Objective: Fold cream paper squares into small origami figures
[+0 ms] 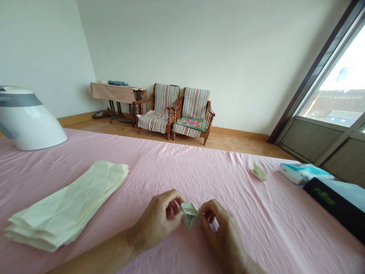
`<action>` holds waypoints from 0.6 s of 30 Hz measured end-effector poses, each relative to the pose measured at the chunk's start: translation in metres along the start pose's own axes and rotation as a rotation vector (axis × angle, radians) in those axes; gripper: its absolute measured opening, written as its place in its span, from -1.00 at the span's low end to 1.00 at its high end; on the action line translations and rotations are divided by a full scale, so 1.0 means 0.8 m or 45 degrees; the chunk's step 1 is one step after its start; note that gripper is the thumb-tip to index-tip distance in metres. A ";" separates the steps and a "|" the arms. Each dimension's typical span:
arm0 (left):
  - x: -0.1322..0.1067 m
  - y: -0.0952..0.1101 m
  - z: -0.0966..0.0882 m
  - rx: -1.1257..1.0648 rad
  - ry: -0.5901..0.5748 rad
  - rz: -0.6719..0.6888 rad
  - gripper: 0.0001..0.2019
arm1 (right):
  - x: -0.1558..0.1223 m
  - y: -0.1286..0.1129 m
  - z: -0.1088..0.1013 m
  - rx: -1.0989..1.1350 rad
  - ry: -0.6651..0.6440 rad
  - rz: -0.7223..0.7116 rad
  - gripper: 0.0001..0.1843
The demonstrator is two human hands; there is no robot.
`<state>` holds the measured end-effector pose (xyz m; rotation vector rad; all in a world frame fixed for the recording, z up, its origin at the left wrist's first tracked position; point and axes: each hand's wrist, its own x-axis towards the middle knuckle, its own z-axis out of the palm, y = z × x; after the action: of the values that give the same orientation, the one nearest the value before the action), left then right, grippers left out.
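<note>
Between my two hands is a small folded piece of pale green paper, opened into a hollow, pointed shape. My left hand pinches its left side, fingers curled in. On the opposite side, my right hand pinches the right corner between thumb and forefinger. To the left lies a stack of creased pale green paper sheets, apart from my hands. A second folded paper piece of similar colour rests on the pink cloth farther off to the right.
The pink cloth has wrinkles. A white kettle-like jug stands at the far left. At the right edge lie a blue-and-white pack and a black box. Beyond the cloth's far edge are two wooden armchairs.
</note>
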<state>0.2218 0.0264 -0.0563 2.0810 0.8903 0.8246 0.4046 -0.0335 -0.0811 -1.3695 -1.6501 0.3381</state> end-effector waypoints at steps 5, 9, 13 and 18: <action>0.000 -0.001 -0.002 0.043 0.001 0.083 -0.92 | -0.001 0.000 0.000 -0.035 -0.010 -0.036 -0.86; 0.001 -0.007 -0.003 0.076 0.064 0.050 -0.89 | -0.003 0.006 -0.004 -0.104 -0.029 0.035 -0.86; 0.003 -0.010 -0.004 0.088 0.102 -0.028 -0.90 | -0.003 0.011 -0.005 -0.135 -0.019 0.063 -0.85; 0.003 -0.010 -0.003 0.051 0.060 -0.030 -0.92 | -0.002 0.004 -0.006 -0.142 -0.067 -0.050 -0.85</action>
<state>0.2188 0.0331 -0.0613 2.0889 0.9625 0.8532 0.4102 -0.0349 -0.0819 -1.4185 -1.7594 0.2643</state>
